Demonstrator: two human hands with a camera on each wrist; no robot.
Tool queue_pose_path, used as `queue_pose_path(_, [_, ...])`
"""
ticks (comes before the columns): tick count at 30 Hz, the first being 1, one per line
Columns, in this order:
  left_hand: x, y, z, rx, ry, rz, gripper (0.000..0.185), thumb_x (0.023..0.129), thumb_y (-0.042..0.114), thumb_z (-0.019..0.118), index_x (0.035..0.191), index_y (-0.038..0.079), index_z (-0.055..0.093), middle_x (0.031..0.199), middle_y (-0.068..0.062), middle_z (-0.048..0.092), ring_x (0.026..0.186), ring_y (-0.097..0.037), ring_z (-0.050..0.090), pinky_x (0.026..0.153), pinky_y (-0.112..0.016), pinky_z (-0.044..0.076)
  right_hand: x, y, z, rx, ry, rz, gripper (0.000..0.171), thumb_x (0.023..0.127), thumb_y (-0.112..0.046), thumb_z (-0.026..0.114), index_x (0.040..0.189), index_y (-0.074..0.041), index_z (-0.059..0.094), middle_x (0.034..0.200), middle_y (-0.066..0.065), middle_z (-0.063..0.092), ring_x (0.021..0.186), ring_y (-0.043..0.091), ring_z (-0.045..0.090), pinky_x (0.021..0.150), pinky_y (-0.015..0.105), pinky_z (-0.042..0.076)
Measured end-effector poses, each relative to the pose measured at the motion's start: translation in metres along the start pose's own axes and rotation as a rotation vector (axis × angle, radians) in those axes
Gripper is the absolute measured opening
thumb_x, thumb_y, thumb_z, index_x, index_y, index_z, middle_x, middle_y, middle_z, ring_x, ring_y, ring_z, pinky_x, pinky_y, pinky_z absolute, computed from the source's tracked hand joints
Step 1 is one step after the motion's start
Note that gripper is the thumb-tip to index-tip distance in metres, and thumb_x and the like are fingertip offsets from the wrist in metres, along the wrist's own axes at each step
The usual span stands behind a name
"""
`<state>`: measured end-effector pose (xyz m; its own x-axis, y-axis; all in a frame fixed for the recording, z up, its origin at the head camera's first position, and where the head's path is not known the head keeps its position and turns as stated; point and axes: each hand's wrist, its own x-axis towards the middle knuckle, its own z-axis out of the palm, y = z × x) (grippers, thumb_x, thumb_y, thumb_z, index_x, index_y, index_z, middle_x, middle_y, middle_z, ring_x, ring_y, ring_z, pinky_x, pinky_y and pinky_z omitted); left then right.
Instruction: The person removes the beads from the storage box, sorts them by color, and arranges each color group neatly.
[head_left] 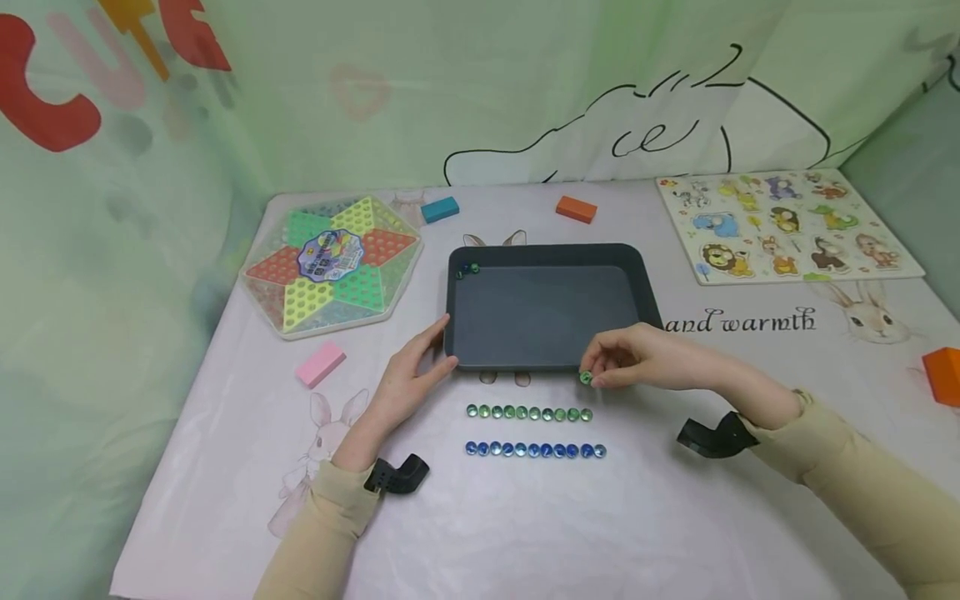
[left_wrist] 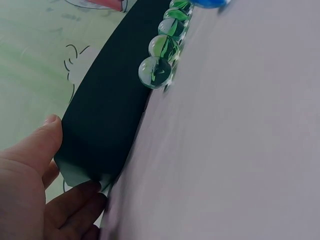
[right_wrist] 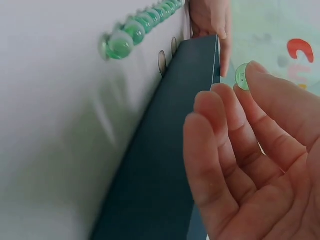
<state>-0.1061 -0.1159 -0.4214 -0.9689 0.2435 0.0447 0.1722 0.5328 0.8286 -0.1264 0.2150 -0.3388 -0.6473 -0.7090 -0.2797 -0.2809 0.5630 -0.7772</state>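
Observation:
A dark grey tray (head_left: pixel 540 317) lies mid-table with a couple of marbles (head_left: pixel 468 269) in its far left corner. In front of it run a row of green marbles (head_left: pixel 528 413) and a row of blue marbles (head_left: pixel 535 450). My left hand (head_left: pixel 442 342) braces the tray's near left corner, thumb and fingers fairly straight against the walls (left_wrist: pixel 110 115). My right hand (head_left: pixel 592 371) pinches a single green marble (head_left: pixel 586 377) by the tray's near edge, just above the right end of the green row. The right wrist view shows that marble (right_wrist: pixel 242 76) at my fingertips (right_wrist: pixel 260 75).
A star-shaped marble game board (head_left: pixel 330 265) sits at the left, with a pink block (head_left: pixel 320 364) in front of it. A blue block (head_left: pixel 439 209) and an orange block (head_left: pixel 576 209) lie behind the tray. An animal puzzle (head_left: pixel 783 225) and another orange block (head_left: pixel 943 375) are at the right.

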Motion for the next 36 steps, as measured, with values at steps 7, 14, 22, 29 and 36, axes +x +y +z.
queue_pose_path(7, [0.000, 0.000, 0.000, -0.005, -0.005, -0.008, 0.061, 0.091, 0.036, 0.058, 0.145, 0.029, 0.031, 0.145, -0.005, 0.039, 0.134, -0.022, 0.036, 0.111, -0.041, 0.028, -0.015, 0.008, 0.012, -0.007, 0.028, -0.003, 0.012, 0.087, -0.023, 0.065, 0.096, -0.015, 0.064, 0.077, 0.000, 0.060, 0.069, 0.010, 0.054, 0.059, 0.022, 0.048])
queue_pose_path(14, [0.000, 0.001, 0.000, 0.003, 0.002, -0.009, 0.060, 0.091, 0.035, 0.058, 0.144, 0.028, 0.032, 0.145, -0.006, 0.040, 0.133, -0.023, 0.037, 0.111, -0.042, 0.028, -0.022, 0.013, 0.023, -0.023, 0.023, -0.029, 0.011, 0.087, -0.023, 0.065, 0.094, -0.016, 0.064, 0.072, -0.004, 0.058, 0.063, 0.006, 0.052, 0.055, 0.021, 0.046])
queue_pose_path(22, [0.000, 0.002, 0.000, -0.003, 0.002, 0.002, 0.060, 0.091, 0.034, 0.058, 0.144, 0.027, 0.032, 0.145, -0.006, 0.040, 0.132, -0.022, 0.038, 0.111, -0.041, 0.029, -0.019, 0.026, 0.031, -0.099, 0.024, 0.008, 0.012, 0.085, -0.026, 0.067, 0.090, -0.016, 0.063, 0.068, -0.010, 0.053, 0.053, 0.000, 0.043, 0.047, 0.018, 0.040])
queue_pose_path(29, [0.000, 0.001, 0.000, -0.004, 0.003, 0.017, 0.060, 0.091, 0.033, 0.058, 0.145, 0.026, 0.032, 0.145, -0.007, 0.040, 0.132, -0.023, 0.038, 0.110, -0.042, 0.030, -0.016, 0.029, 0.034, -0.158, 0.021, 0.019, 0.007, 0.085, -0.021, 0.067, 0.089, -0.017, 0.063, 0.066, -0.011, 0.049, 0.056, 0.000, 0.042, 0.051, 0.017, 0.038])
queue_pose_path(36, [0.000, -0.001, 0.000, -0.004, 0.003, 0.016, 0.059, 0.091, 0.034, 0.058, 0.144, 0.027, 0.033, 0.145, -0.006, 0.039, 0.133, -0.023, 0.037, 0.110, -0.042, 0.029, -0.014, 0.031, 0.036, -0.167, 0.026, 0.031, 0.008, 0.084, -0.019, 0.068, 0.089, -0.016, 0.063, 0.067, -0.011, 0.049, 0.057, 0.000, 0.042, 0.052, 0.017, 0.038])
